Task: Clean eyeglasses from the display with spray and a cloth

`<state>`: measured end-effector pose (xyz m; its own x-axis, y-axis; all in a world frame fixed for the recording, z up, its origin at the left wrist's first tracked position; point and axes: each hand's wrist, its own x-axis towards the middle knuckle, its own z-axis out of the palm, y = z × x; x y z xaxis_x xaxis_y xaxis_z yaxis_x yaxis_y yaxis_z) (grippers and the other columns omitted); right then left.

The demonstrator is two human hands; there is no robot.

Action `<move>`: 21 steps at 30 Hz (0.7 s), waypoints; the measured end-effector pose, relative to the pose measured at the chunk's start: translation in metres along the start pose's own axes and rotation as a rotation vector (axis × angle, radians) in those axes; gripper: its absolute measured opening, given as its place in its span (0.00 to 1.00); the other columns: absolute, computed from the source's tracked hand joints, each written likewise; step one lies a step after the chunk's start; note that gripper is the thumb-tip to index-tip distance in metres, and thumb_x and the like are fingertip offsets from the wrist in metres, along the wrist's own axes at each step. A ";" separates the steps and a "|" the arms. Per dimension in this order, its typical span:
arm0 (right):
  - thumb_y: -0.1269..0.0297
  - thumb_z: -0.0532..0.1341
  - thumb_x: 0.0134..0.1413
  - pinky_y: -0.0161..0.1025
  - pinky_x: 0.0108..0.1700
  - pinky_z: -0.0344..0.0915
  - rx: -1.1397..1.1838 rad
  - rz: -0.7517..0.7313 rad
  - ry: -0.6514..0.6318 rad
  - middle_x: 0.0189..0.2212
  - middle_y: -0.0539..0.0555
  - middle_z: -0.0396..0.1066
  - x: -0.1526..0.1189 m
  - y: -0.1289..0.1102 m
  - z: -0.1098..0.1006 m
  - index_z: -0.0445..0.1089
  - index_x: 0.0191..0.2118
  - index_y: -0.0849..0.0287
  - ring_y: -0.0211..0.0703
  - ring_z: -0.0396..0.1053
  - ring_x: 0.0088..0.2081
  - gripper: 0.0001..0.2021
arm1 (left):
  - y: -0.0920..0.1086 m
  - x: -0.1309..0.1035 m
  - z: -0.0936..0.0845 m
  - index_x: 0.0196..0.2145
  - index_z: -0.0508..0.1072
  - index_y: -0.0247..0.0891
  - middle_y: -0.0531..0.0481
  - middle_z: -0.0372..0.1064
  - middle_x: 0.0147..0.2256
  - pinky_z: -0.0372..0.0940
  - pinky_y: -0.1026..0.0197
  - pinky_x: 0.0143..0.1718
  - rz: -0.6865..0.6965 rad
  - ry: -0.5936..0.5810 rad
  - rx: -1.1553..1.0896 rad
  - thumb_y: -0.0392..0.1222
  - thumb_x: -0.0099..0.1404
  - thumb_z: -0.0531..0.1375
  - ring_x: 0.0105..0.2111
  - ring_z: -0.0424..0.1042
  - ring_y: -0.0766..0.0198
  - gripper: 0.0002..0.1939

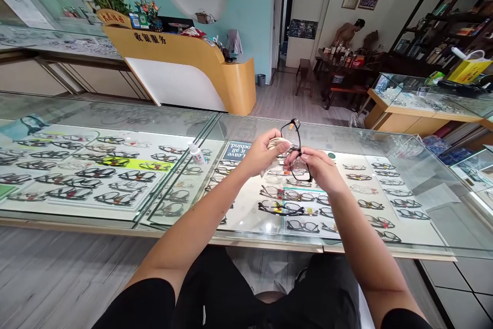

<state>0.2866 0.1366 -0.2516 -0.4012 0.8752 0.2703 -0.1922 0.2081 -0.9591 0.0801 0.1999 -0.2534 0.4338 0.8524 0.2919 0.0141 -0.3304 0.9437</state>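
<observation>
Over the glass display counter, a pair of dark-framed eyeglasses [300, 136] is held up on end, one lens above the other. My right hand [321, 167] pinches the frame near its middle between thumb and fingers. In my left hand [264, 152] is a pale cloth [283, 145], bunched under the thumb and right beside the lenses; whether it touches a lens I cannot make out. Below the hands, a black pair of glasses [281, 208] lies near the counter's front. A small white bottle [197, 154] stands to the left on the glass.
The glass counter [385, 139] spans the view, with rows of eyeglasses inside. Beyond it stand a yellow-and-white cashier desk [173, 46] and, at right, another display case [423, 108]. A person [346, 34] is at a dark table in the back.
</observation>
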 end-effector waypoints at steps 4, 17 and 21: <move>0.60 0.59 0.69 0.46 0.54 0.70 0.013 0.015 0.021 0.39 0.56 0.79 0.000 0.011 -0.001 0.80 0.42 0.58 0.50 0.75 0.45 0.12 | -0.014 -0.002 0.000 0.35 0.65 0.40 0.56 0.65 0.26 0.54 0.63 0.29 -0.021 -0.021 0.032 0.73 0.63 0.66 0.26 0.60 0.67 0.31; 0.61 0.57 0.70 0.45 0.51 0.67 -0.141 0.023 0.117 0.39 0.54 0.77 -0.004 0.012 0.013 0.79 0.40 0.56 0.49 0.73 0.44 0.12 | -0.002 -0.023 0.004 0.24 0.53 0.40 0.57 0.48 0.22 0.43 0.58 0.29 -0.055 0.349 0.340 0.68 0.60 0.72 0.25 0.48 0.66 0.37; 0.60 0.57 0.71 0.45 0.51 0.66 -0.179 0.019 0.123 0.40 0.54 0.77 -0.005 0.012 0.017 0.79 0.42 0.56 0.49 0.71 0.45 0.13 | 0.002 -0.028 0.005 0.21 0.64 0.39 0.54 0.59 0.19 0.48 0.59 0.27 -0.151 0.251 0.263 0.69 0.65 0.67 0.22 0.57 0.67 0.33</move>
<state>0.2714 0.1269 -0.2631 -0.2887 0.9241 0.2505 -0.0190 0.2560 -0.9665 0.0726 0.1734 -0.2599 0.1755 0.9612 0.2129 0.3052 -0.2587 0.9165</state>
